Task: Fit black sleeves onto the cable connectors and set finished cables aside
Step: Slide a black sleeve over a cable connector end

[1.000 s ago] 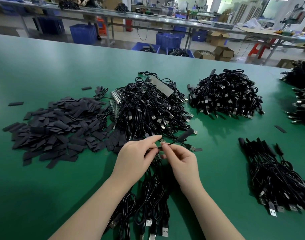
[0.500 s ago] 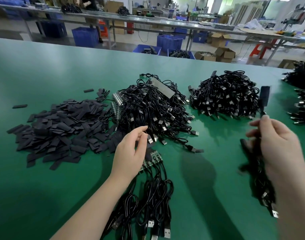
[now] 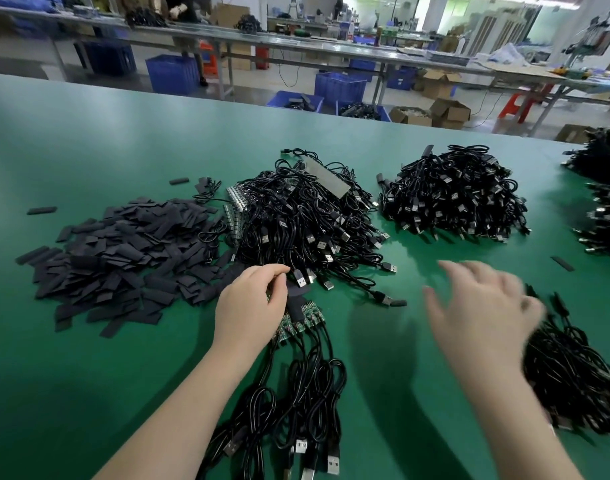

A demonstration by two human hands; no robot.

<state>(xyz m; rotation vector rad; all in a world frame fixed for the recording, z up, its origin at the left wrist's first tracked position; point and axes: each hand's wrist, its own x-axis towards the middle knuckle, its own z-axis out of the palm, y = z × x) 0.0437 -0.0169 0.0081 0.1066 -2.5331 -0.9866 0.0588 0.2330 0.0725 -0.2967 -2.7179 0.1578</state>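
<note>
The left hand [image 3: 251, 308] pinches a black sleeve [image 3: 298, 292] at the frame's middle, over small green boards [image 3: 296, 325]. The right hand [image 3: 483, 313], blurry, has spread fingers above the finished cables [image 3: 573, 379] at lower right. Loose sleeves [image 3: 123, 258] lie left, a cable heap [image 3: 307, 220] behind.

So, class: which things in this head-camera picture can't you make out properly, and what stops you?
- Right hand: motion-blurred; finger pose unclear.
- Finished cables: partly behind that hand, also blurred.
- Left hand fingertips: what they pinch is hidden by the hand.
- Cable piles: cut off by the right edge.
- Far benches: items too small.
</note>
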